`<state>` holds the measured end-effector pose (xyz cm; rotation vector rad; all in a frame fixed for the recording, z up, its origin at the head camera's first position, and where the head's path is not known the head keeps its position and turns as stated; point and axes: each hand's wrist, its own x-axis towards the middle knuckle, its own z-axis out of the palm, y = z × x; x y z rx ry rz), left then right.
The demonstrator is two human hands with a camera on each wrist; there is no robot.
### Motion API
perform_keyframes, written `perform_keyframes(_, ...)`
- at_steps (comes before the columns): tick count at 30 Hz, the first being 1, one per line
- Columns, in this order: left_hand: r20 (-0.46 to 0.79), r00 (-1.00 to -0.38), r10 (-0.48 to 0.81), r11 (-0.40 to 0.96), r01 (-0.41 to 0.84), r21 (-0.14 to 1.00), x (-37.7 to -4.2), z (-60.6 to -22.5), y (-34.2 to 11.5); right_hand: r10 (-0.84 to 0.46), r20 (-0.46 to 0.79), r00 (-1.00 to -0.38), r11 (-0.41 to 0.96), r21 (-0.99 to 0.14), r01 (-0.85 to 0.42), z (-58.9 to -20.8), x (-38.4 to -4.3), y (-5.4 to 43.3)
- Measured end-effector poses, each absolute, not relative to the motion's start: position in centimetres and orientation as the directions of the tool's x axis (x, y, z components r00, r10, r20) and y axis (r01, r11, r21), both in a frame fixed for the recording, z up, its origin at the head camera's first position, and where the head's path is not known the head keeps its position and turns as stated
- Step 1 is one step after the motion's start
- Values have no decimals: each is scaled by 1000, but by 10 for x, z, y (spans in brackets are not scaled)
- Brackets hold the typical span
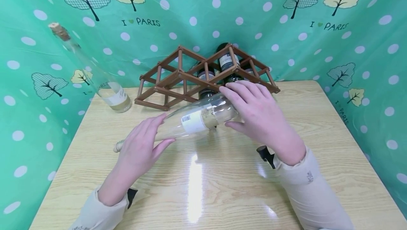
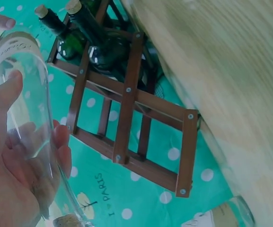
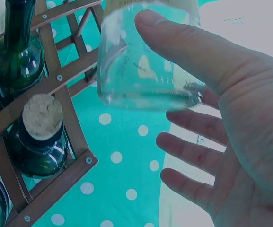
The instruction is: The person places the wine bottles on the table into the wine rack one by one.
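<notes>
Both hands hold a clear glass bottle (image 1: 194, 122) with a white label, tilted over the table in front of a wooden rack. My left hand (image 1: 140, 145) grips its neck; the corked end pokes out past the palm at the left. At the base, my right hand (image 1: 259, 113) has the thumb below and the fingers along the top. The right wrist view shows the thumb against the clear glass (image 3: 145, 71) near the bottom, with the other fingers spread behind. In the left wrist view the fingers and thumb (image 2: 13, 87) wrap round the neck.
The brown lattice wine rack (image 1: 168, 80) stands at the table's back edge. Dark green corked bottles (image 2: 109, 54) lie in its right-hand part. Another clear corked bottle (image 1: 117, 99) stands upright at the back left. A green dotted cloth (image 1: 216, 21) hangs behind and at the sides.
</notes>
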<state>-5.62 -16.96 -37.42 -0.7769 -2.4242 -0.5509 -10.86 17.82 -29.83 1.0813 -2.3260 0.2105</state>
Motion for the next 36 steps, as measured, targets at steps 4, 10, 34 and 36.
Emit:
perform_keyframes(4,581,-711,395,756,611,234,-54,-377,-174,-646,561,-518,663,75,-745,-298,-110,182)
perform_keyframes(10,572,-737,360,768,582,267,-50,-381,-181,-628,566,-534,678,62,-732,-297,-111,187)
perform_keyframes(34,339,-928,153,808,315,498,-33,-391,-192,-578,544,-609,720,-11,-693,-294,-114,211)
perform_keyframes(36,311,-940,138,797,292,529,-32,-391,-192,-575,542,-613,723,-13,-691,-295,-114,214)
